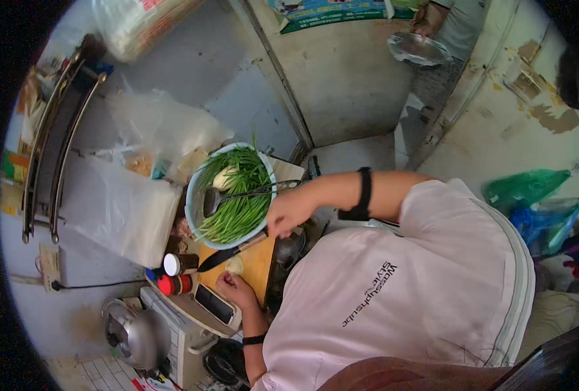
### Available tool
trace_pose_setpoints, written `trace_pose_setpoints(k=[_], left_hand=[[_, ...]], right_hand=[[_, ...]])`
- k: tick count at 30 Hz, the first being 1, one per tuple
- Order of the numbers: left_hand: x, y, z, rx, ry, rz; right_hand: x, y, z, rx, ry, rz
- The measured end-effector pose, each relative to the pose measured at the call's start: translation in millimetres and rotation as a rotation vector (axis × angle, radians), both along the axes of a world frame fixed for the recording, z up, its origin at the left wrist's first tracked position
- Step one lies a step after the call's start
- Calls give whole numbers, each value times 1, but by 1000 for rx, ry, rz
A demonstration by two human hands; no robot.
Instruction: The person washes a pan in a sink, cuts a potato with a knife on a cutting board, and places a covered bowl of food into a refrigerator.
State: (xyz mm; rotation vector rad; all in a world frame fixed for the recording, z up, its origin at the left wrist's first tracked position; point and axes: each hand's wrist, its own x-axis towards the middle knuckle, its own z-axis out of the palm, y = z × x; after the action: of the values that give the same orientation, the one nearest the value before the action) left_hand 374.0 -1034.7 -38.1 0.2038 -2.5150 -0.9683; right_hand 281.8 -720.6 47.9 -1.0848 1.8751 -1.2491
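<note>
My right hand (292, 212) is bent over the near edge of a yellow cutting board (261, 261), its fingertips beside the handle of a kitchen knife (221, 257); whether they grip anything is unclear. The dark blade lies across the board. Beside the blade is a pale, round peeled piece (234, 265), possibly onion. My left hand (235, 289) rests at the board's edge just by that piece, fingers curled, their contents hidden. A light blue plastic basket (190, 207) holds long green stalks (230, 222), a pale bulb (225, 179) and a metal spatula (212, 201).
A phone (214, 304), a red-lidded jar (168, 285) and a white-lidded jar (174, 264) stand near my left hand. Plastic bags (123, 210) lie beyond the basket. A metal pot (142, 337) is at lower left. Another person's hand (428, 22) holds a metal bowl (419, 49).
</note>
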Motion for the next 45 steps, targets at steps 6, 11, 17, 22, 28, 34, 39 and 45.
trace_pose_setpoints(k=[6,11,17,22,28,34,39,45], left_hand=[[-1,-6,-4,22,-14,-25],[-7,-18,-23,100,-67,10],[-3,-6,-10,10,-68,16],[-5,-12,-15,69,-89,46],[-8,-11,-16,51,-71,21],[-3,-1,-11,32,-21,32],[-5,1,-1,-20,-80,70],[-9,-3,-5,-21,-35,47]], right_hand=[[18,181,-4,-168,-316,-1156],[13,328,-29,-460,-272,-1871],[-17,410,-9,-707,-388,-2136],[-44,443,-25,-1262,-468,-2098],[-55,474,-55,-1540,-508,-2126],[-54,463,-53,-1418,-443,-2146],[-26,426,-35,-1329,-326,-2012],[4,372,-37,-1074,-405,-1897]])
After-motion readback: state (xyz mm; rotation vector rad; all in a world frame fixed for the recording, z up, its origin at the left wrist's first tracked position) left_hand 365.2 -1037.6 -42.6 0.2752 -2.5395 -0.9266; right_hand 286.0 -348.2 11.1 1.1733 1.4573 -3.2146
